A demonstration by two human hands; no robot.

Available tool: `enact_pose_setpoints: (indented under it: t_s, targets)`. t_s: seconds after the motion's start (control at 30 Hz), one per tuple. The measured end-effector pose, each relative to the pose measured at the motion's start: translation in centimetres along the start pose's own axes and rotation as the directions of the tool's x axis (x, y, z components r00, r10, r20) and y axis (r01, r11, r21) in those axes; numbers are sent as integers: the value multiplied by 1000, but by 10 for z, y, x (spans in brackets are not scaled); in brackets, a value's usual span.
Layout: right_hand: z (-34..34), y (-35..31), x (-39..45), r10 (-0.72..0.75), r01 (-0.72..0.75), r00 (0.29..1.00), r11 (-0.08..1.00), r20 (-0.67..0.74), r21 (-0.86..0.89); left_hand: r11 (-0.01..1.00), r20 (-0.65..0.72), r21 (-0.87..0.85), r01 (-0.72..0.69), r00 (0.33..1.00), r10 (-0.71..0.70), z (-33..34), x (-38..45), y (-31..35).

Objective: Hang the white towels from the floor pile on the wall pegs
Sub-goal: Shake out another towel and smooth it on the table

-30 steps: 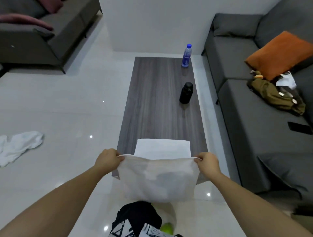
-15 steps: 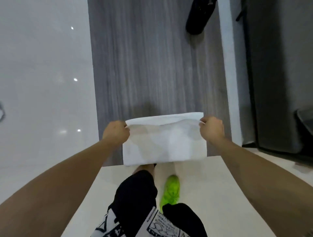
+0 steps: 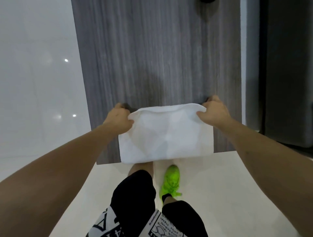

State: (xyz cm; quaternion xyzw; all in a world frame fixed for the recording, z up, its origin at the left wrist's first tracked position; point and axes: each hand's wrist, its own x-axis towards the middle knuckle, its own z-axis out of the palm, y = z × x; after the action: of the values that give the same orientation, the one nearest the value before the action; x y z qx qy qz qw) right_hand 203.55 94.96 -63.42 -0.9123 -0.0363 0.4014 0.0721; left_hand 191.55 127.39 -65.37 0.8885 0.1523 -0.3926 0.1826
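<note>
Holding a folded white towel (image 3: 165,135) by its two far corners, the left hand (image 3: 118,121) and the right hand (image 3: 213,113) both have their fingers curled tight on the cloth, one corner pinched in each. The towel lies on the near end of the gray wood table (image 3: 152,59), and its near edge hangs a little way over the table's edge. The far edge is lifted a bit off the top between the two hands, so you can see a small gap under the fold. There are no boxes, bins or baskets to see here (so nothing is inside anything). A dark round thing (image 3: 207,1) peeks in at the top of the table, cut off by the picture's edge, and it is too little to name now. To the right of the table stands the dark side of a gray sofa (image 3: 288,67). The shiny white floor (image 3: 33,67) is on the left. Below the towel are the person's black shorts (image 3: 135,194) and a bright green shoe (image 3: 171,181) on the floor. Compared with half a second ago, the camera looks even more straight down, so the black bottle has nearly slid out of the top of the view. The towel sits lower toward the table and droops farther over the near edge, and both hands grip the same corners as before.
</note>
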Motion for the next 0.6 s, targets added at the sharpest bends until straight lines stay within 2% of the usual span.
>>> enact_pose_setpoints:
  t_s: [0.1,0.17,0.27,0.43,0.6]
  targets:
    - [-1,0,-6,26,-24,998,999,63,-38,1000,58,-6,27,998,-27,-2,-8,-3]
    - [1,0,-10,50,-49,998,999,49,-15,998,89,-5,56,994,-55,-3,-16,-3]
    - [5,1,-13,77,-77,997,995,9,68,997,54,-4,79,995,-79,3,-24,-2]
    - [15,1,-23,93,-85,994,985,-50,151,960,34,-240,145,989,-140,21,-33,1]
    - [21,7,-41,136,-114,986,973,-94,201,933,111,-294,206,977,-181,31,-49,4]
